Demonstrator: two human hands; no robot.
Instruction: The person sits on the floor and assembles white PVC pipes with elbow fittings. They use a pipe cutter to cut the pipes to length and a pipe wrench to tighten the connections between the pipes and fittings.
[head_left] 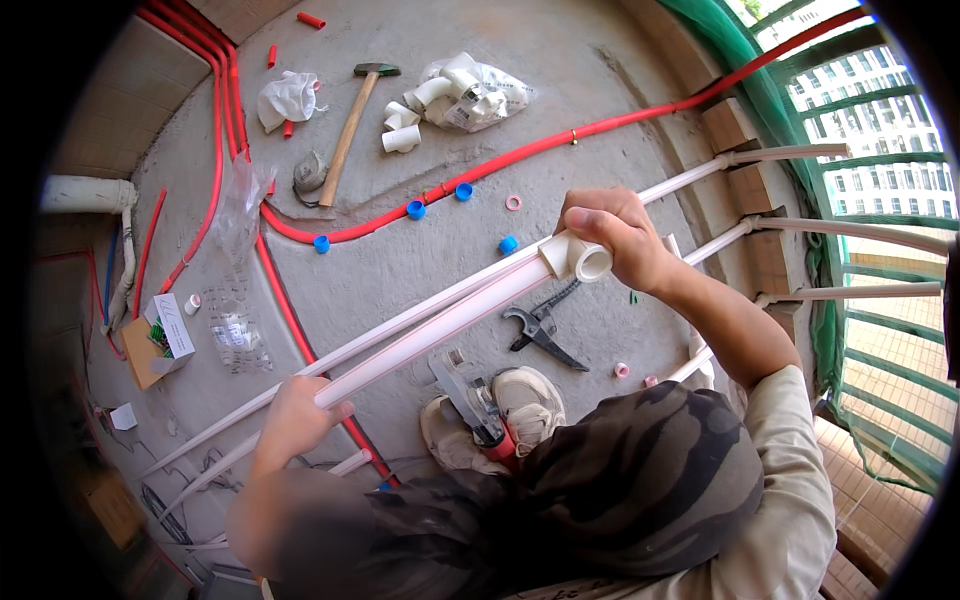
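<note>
A long white plastic pipe (440,325) slants across in front of me, rising from lower left to upper right. My left hand (300,415) is closed around its lower stretch. At the upper end sits a white tee fitting (575,257), its round opening turned towards me. My right hand (622,235) is wrapped round this fitting from the far side; some of its fingers are hidden. Another white pipe (400,325) runs alongside, just beyond the held one. On the floor below the fitting lies a black-and-grey pipe cutter (543,330).
A tool with a flat metal plate and red body (480,415) stands between my shoes (530,405). Red conduit (500,160) crosses the concrete floor (560,130). Farther off lie a hammer (350,135), bagged white fittings (470,90) and blue caps (463,191). Green netting (800,150) hangs right.
</note>
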